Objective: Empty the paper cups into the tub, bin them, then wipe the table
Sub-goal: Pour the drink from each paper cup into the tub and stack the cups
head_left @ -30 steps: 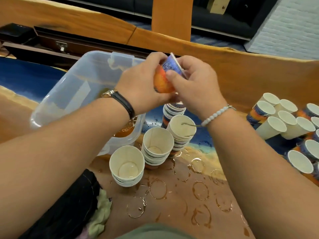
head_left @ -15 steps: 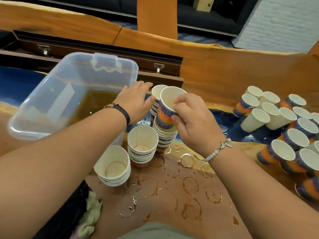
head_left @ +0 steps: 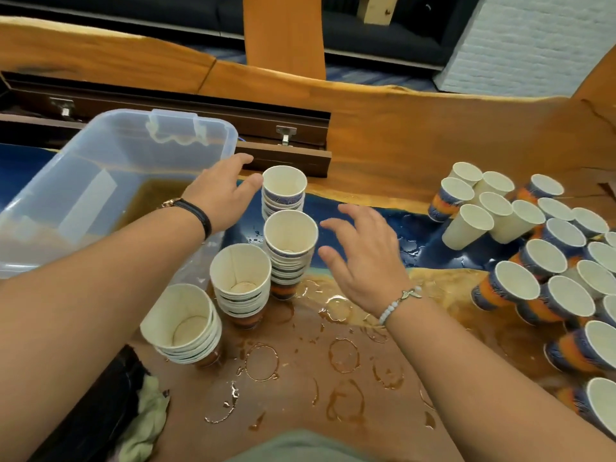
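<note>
Several stacks of nested empty paper cups stand in a diagonal row: one far (head_left: 284, 190), one taller in the middle (head_left: 290, 248), one lower (head_left: 240, 281), one nearest (head_left: 182, 323). A clear plastic tub (head_left: 133, 145) holding brown liquid sits at the left. My left hand (head_left: 221, 191) hovers open, fingers spread, its thumb just beside the far stack. My right hand (head_left: 365, 258) is open with spread fingers, just right of the middle stack, holding nothing. Many more cups (head_left: 546, 258) crowd the table's right side, white insides showing, some tipped.
Brown ring stains and puddles (head_left: 343, 356) cover the wooden table in front of me. A pale green cloth (head_left: 146, 415) lies on something black at the lower left. A dark wooden recess with metal latches (head_left: 286, 135) runs behind the tub.
My right hand has set the blue-orange cup onto the middle stack and let go. Both hands now hover open beside the stacks.
</note>
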The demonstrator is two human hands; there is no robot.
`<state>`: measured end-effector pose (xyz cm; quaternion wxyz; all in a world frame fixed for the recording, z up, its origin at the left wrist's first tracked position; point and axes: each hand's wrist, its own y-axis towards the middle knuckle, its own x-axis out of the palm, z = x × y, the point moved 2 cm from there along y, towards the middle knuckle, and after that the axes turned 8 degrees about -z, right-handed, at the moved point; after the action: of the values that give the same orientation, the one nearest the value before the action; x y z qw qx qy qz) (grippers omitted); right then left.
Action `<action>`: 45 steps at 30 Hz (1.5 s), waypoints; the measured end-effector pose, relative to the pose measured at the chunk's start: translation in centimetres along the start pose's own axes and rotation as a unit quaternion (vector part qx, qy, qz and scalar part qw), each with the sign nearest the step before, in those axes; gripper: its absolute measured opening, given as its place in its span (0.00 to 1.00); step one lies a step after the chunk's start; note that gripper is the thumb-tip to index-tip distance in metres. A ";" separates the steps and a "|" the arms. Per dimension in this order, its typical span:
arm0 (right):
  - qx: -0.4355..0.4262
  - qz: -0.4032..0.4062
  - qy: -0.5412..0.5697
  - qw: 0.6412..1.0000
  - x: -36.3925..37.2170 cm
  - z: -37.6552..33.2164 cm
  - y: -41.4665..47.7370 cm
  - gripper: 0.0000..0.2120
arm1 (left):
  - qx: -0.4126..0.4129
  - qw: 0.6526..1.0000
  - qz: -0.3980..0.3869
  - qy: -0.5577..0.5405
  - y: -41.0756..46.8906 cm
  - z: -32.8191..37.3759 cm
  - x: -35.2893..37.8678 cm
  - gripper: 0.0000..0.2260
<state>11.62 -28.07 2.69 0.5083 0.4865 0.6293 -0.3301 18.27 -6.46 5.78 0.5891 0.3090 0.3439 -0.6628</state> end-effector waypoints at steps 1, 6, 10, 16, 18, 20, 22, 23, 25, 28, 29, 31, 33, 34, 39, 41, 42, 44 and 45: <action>0.033 0.016 -0.023 0.999 -0.8 1.9 -0.3 0.24 | -0.013 1.000 0.001 0.007 0.3 0.6 0.1 0.22; 0.321 -0.085 -0.189 0.924 -3.3 13.3 -3.4 0.20 | 0.085 0.995 0.055 -0.017 0.6 6.9 1.0 0.22; 0.450 -0.103 -0.189 0.867 -3.5 20.5 -7.0 0.22 | 0.197 0.979 0.036 -0.044 0.2 12.2 4.2 0.21; 0.389 -0.114 -0.229 0.885 -2.3 22.7 -8.9 0.13 | 0.262 0.962 -0.073 -0.008 -0.2 14.5 9.8 0.19; 0.345 -0.113 -0.237 0.901 -2.6 22.2 -8.6 0.12 | 0.267 0.959 -0.091 0.003 -0.3 14.9 10.9 0.19; 0.296 -0.102 -0.231 0.921 -3.3 21.0 -7.9 0.12 | 0.264 0.959 -0.101 0.006 -0.3 15.2 11.4 0.21; 0.228 -0.077 -0.234 0.942 -4.3 19.1 -6.9 0.11 | 0.261 0.960 -0.104 0.011 -0.3 15.3 11.6 0.24; 0.190 -0.055 -0.222 0.955 -5.0 18.0 -6.3 0.11 | 0.259 0.960 -0.104 0.013 -0.3 15.3 11.5 0.26; 0.110 0.000 -0.168 0.980 -6.7 15.2 -5.0 0.10 | 0.239 0.965 -0.108 0.001 -0.2 15.1 11.2 0.31; -0.026 0.096 -0.087 0.991 -9.6 10.3 -2.8 0.08 | 0.218 0.968 -0.104 -0.065 -0.1 14.2 9.6 0.40; -0.067 0.121 -0.071 0.988 -10.3 8.7 -2.1 0.09 | 0.219 0.966 -0.094 -0.104 -0.3 14.0 8.7 0.41; -0.127 0.153 -0.058 0.978 -11.4 5.8 -0.7 0.09 | 0.204 0.957 -0.069 -0.193 -0.6 13.1 6.6 0.40; -0.171 0.183 -0.045 0.967 -12.0 2.9 0.8 0.08 | 0.186 0.949 -0.042 -0.251 -1.0 11.6 4.0 0.41; -0.181 0.196 -0.029 0.963 -12.2 1.5 1.4 0.08 | 0.181 0.947 -0.029 -0.262 -1.3 10.9 2.9 0.42; -0.154 0.213 0.121 0.957 -10.4 -3.9 5.5 0.17 | 0.112 0.963 0.070 -0.236 -3.0 5.6 -3.2 0.39; -0.112 0.148 0.114 0.976 -8.6 -5.3 7.3 0.20 | 0.078 0.976 0.105 -0.173 -3.7 2.9 -5.1 0.37; -0.098 0.104 0.098 0.985 -7.4 -6.2 8.1 0.20 | 0.058 0.980 0.119 -0.147 -4.1 1.3 -5.9 0.38; -0.094 0.023 0.064 0.993 -4.9 -8.3 9.4 0.20 | 0.013 0.985 0.119 -0.120 -4.6 -1.5 -7.0 0.38; -0.102 -0.009 0.054 0.993 -4.0 -9.4 9.8 0.20 | -0.005 0.987 0.117 -0.109 -4.7 -2.7 -7.2 0.38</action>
<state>17.96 -17.64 9.75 0.5174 0.4439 0.6904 -0.2421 14.43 0.14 10.54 0.6980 0.2702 0.2425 -0.6172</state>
